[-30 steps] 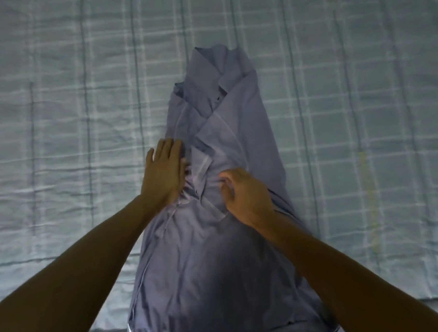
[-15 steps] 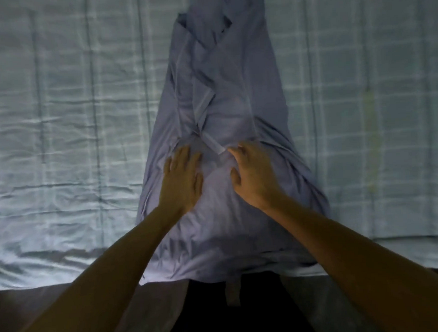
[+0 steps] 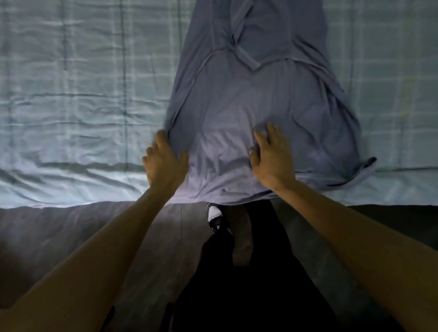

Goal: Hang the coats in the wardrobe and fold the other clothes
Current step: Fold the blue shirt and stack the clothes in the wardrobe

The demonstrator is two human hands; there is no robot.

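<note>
A blue-grey shirt (image 3: 247, 94) lies lengthwise on the bed, its sides folded inward and its hem hanging just over the near edge. My left hand (image 3: 166, 163) rests at the shirt's left edge near the hem, fingers spread and partly blurred. My right hand (image 3: 271, 154) lies flat on the lower middle of the shirt, fingers straight and pressing the cloth. The collar end runs out of the top of the frame.
The bed carries a pale checked sheet (image 3: 71, 92) with creases, and its near edge (image 3: 63, 197) crosses the frame. Below it are the wooden floor (image 3: 166, 243), my dark trousers (image 3: 243, 290) and a shoe (image 3: 215, 216).
Both hands have slid down the shirt from its middle to near the hem, smoothing it. The left hand moved out to the shirt's left edge. The view tilted down toward the floor.
</note>
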